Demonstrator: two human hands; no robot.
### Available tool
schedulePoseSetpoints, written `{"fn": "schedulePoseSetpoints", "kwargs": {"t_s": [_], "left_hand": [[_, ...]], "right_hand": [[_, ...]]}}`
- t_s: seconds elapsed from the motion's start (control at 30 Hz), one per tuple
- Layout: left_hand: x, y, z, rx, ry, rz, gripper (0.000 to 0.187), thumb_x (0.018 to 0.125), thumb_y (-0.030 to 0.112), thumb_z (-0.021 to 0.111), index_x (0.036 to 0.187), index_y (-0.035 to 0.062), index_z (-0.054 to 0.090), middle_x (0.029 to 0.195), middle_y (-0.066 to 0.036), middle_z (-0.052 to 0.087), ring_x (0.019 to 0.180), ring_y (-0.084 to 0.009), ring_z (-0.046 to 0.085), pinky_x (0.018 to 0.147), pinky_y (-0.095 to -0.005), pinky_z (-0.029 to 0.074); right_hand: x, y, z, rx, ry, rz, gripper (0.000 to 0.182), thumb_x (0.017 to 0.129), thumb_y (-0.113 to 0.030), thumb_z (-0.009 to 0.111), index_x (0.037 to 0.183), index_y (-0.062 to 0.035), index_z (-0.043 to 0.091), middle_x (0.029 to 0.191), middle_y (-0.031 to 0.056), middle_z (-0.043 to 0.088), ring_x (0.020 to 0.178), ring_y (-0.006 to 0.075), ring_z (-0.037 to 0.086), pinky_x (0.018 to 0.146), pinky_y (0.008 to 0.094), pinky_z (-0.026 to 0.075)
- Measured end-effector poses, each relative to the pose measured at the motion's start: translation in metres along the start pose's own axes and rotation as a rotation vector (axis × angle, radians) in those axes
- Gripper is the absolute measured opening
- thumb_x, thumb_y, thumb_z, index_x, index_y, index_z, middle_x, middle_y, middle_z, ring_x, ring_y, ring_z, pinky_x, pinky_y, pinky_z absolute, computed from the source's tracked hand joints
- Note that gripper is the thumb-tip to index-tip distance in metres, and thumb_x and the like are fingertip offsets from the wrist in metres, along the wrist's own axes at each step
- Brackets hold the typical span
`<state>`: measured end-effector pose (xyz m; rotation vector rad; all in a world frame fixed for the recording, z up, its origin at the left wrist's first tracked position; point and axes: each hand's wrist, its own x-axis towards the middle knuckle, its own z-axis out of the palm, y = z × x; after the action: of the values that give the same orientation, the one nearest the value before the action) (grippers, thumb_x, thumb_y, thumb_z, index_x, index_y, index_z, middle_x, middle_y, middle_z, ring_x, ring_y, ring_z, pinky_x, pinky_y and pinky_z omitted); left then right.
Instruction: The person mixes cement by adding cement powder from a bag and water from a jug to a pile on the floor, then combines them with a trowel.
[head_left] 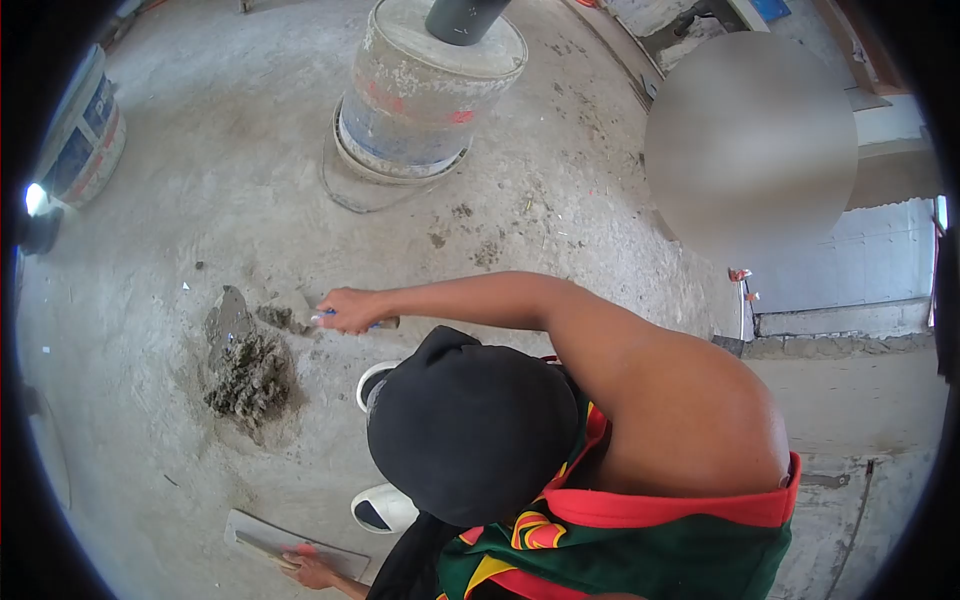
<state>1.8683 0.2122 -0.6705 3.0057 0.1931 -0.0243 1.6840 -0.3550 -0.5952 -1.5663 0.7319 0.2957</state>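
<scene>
My right hand [350, 311] reaches out over the floor, fingers closed round the handle of a trowel [386, 323]. The trowel's blade is hard to make out against the grey floor. Beside its tip lies a small lump of mortar [280, 319]. Close by, a wet mortar heap [250, 378] rests on the concrete with a smooth patch at its far side. Low in the view, my left hand [312, 570] grips a flat plastering float [300, 537] by its pale bar handle. A dark rounded shape [470, 430] hides much of my body.
A stained upturned bucket [415, 100] stands ahead on the floor, a dark container [466, 18] on top. Another bucket [88, 135] is at the left edge. White shoes [385, 510] show beside the dark shape. A blurred round area covers the upper right.
</scene>
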Motion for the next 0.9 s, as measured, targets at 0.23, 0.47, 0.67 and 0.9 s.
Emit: {"fn": "schedulePoseSetpoints", "kwargs": {"t_s": [0.23,0.47,0.67,0.9], "left_hand": [[0.001,0.002,-0.002,-0.017,-0.029,-0.009,0.062,0.096,0.056,0.043,0.131,0.0062,0.056,0.116,-0.019,0.067,0.100,-0.0404,0.064,0.081,-0.0478,0.050],[-0.003,0.001,-0.004,0.041,-0.007,-0.106,0.058,0.096,0.053,0.047,0.130,0.0075,0.056,0.111,-0.021,0.067,0.097,-0.0420,0.064,0.080,-0.0483,0.050],[-0.005,0.009,-0.009,-0.027,-0.027,0.008,0.058,0.096,0.052,0.048,0.129,0.0049,0.055,0.110,-0.022,0.067,0.095,-0.0423,0.065,0.076,-0.0504,0.050],[0.019,-0.034,-0.015,0.109,-0.012,0.866,0.071,0.092,0.058,0.051,0.125,-0.0049,0.052,0.100,-0.028,0.064,0.087,-0.0474,0.061,0.073,-0.0507,0.050]], "right_hand": [[0.047,-0.031,0.043,-0.235,-0.007,-0.175,0.033,0.093,-0.028,0.054,0.080,0.0019,0.057,0.058,0.0134,0.057,0.047,0.0235,0.058,0.049,0.0394,0.049],[0.047,-0.038,0.031,-0.377,0.088,-0.221,0.032,0.094,-0.028,0.050,0.086,0.0022,0.058,0.072,0.0225,0.063,0.063,0.0369,0.064,0.062,0.0452,0.051],[0.060,-0.020,0.008,-0.349,-0.110,-0.074,0.033,0.093,-0.031,0.055,0.098,0.0016,0.056,0.076,0.0192,0.065,0.058,0.0335,0.063,0.061,0.0427,0.053],[0.012,-0.034,0.017,-0.720,0.157,-0.112,0.035,0.084,-0.025,0.064,0.107,0.0008,0.060,0.113,0.0203,0.058,0.108,0.0379,0.058,0.087,0.0476,0.049]]}}
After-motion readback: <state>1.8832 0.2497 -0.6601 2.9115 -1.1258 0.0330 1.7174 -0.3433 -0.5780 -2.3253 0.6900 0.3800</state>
